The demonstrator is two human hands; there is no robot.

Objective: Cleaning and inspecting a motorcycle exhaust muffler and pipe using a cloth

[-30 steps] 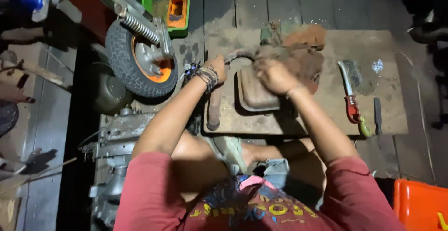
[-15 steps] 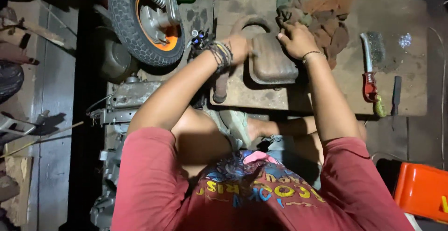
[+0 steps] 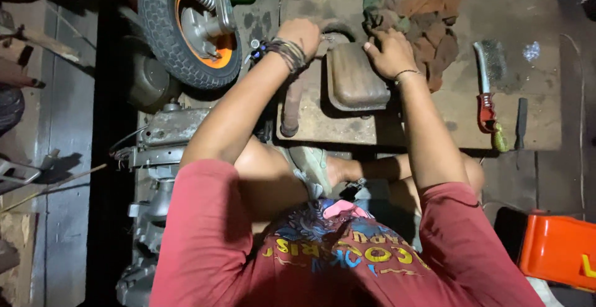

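Wooden board (image 3: 534, 96) carries one rusty muffler (image 3: 354, 77); left hand (image 3: 302, 34) clenches its pipe, right hand (image 3: 388, 52) presses flat, fingertips rag-hidden.

A repair workshop: wheel (image 3: 189, 31), engine parts (image 3: 164, 139), wire brush (image 3: 484, 83)

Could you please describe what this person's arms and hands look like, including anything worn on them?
Both arms are bare from short red T-shirt sleeves down. The left hand has a thick stack of dark braided and beaded bracelets around its wrist. The right hand has one thin dark cord bracelet at the wrist. No gloves or rings are visible.
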